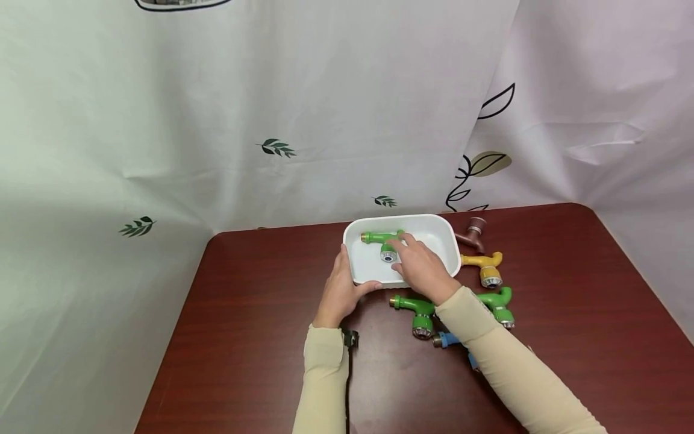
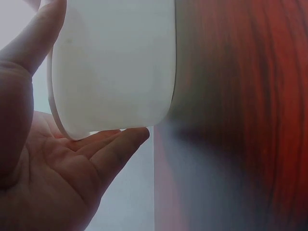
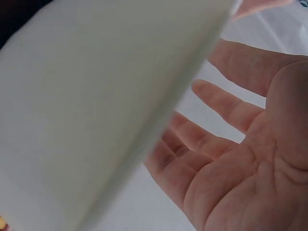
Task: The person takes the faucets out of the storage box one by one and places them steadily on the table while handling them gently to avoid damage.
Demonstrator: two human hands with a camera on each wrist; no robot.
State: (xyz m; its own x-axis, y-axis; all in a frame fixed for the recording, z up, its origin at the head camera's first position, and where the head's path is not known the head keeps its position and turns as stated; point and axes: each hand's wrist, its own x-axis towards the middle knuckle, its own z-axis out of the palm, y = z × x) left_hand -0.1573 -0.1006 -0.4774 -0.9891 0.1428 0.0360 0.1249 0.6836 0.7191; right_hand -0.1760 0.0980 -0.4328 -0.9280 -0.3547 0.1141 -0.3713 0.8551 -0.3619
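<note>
A white plastic tray [image 1: 364, 276] sits at the back of the table, with a green tap [image 1: 379, 237] lying inside it. My left hand [image 1: 341, 289] rests against the tray's near left corner, its thumb along the front rim and its fairly straight fingers along the left side. Over the tray, my right hand [image 1: 423, 268] reaches down at the green tap's right end, covering part of it. In the right wrist view, the right fingers [image 3: 211, 144] are loosely bent and spread apart from the thumb; the tray wall hides some fingertips and the tap.
Right of the tray lie a brown tap [image 1: 475, 234] and a yellow tap [image 1: 488, 268]. In front are a green tap [image 1: 420, 316], another green tap [image 1: 500, 306] and a blue tap [image 1: 447, 339] partly under the right forearm. A white curtain [image 1: 325, 120] hangs behind the table [image 1: 249, 337].
</note>
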